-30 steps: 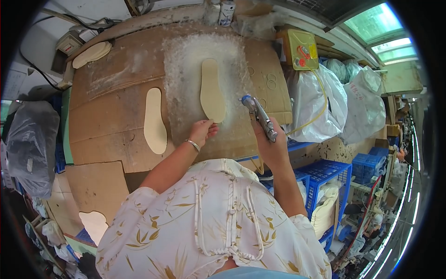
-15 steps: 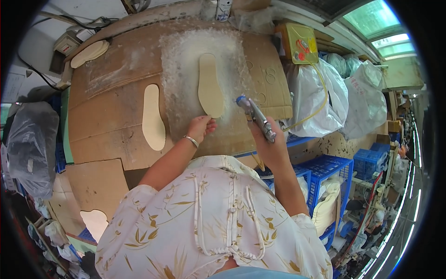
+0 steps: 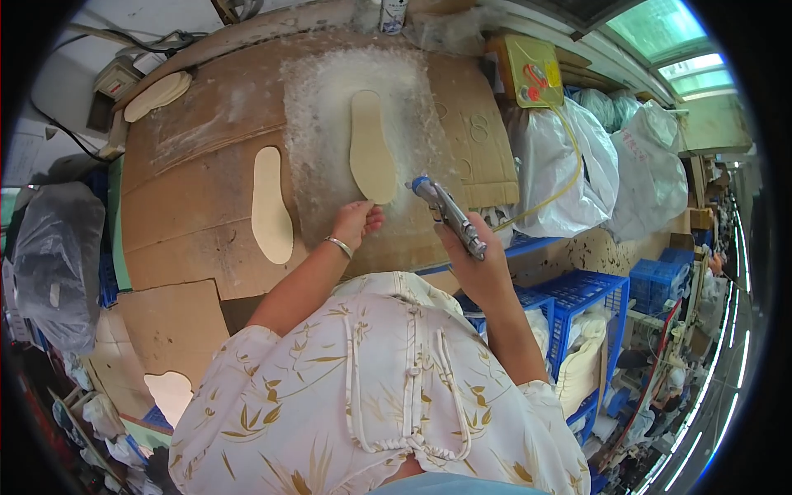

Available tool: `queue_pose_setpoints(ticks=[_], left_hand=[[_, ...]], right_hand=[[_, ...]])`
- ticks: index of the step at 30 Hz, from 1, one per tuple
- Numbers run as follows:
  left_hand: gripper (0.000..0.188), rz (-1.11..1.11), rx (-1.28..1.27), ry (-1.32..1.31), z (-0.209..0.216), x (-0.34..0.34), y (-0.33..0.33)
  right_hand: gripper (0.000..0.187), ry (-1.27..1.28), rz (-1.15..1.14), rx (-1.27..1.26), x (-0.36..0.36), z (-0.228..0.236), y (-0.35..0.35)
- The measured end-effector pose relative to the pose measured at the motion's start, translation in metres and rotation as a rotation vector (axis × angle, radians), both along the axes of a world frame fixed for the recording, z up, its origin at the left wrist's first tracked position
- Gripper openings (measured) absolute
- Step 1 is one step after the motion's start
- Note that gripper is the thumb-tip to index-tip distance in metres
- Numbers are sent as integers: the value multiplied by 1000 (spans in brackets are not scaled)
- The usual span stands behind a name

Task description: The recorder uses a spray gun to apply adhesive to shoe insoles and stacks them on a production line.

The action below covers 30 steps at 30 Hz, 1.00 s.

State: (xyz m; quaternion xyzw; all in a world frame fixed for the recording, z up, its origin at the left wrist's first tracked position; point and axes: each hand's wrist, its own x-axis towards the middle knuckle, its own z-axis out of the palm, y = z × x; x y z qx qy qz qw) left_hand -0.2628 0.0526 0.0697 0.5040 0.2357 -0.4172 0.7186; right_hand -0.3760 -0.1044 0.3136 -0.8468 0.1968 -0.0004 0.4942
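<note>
A cream insole [image 3: 371, 148] lies lengthwise on the whitish, residue-crusted patch in the middle of the cardboard-covered table [image 3: 190, 214]. My left hand [image 3: 356, 223] pinches the near end of this insole between thumb and fingers; a bracelet circles that wrist. In my right hand [image 3: 481, 256] is a metal spray gun [image 3: 450, 216] with a blue ring near its nozzle, which points left toward the insole's near end. A yellow hose runs from near the gun to a yellow can. Left of the patch rests a second insole [image 3: 271, 206], with no hand on it.
More insoles [image 3: 159, 96] are stacked at the far left corner. The yellow can [image 3: 532, 70] stands at the back right beside white plastic bags [image 3: 569, 169]. Blue crates [image 3: 582, 301] stand at my right, and a spray can [image 3: 393, 15] at the table's far edge.
The spray gun has moved slightly left and down, its nozzle closer to the insole's near end. My left hand keeps its pinch on the insole.
</note>
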Motion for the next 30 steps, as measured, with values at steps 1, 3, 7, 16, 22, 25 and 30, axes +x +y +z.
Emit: queue_pose_setpoints(ticks=[1,3,7,16,22,25,30], left_hand=[[17,-4,14,6,2,0,-1],[16,-2,11,4,3,-1,-2],[16,15,-18,0,-1,-2,-1],[16,8,-30,0,-1,-1,-1],[15,14,8,24,4,-2,-3],[15,13,-12,17,2,-1,-2],[16,15,9,21,2,-2,-3]], right_hand=[[21,0,-4,-2,0,-1,-1],[21,25,-84,-48,3,-5,-5],[20,-18,-20,-26,-4,-1,-3],[20,15,-34,-36,-12,-2,-1],[19,21,-64,-55,-12,0,-3],[18,-25,6,-37,-21,2,2],[16,23,-67,-63,-20,1,1]])
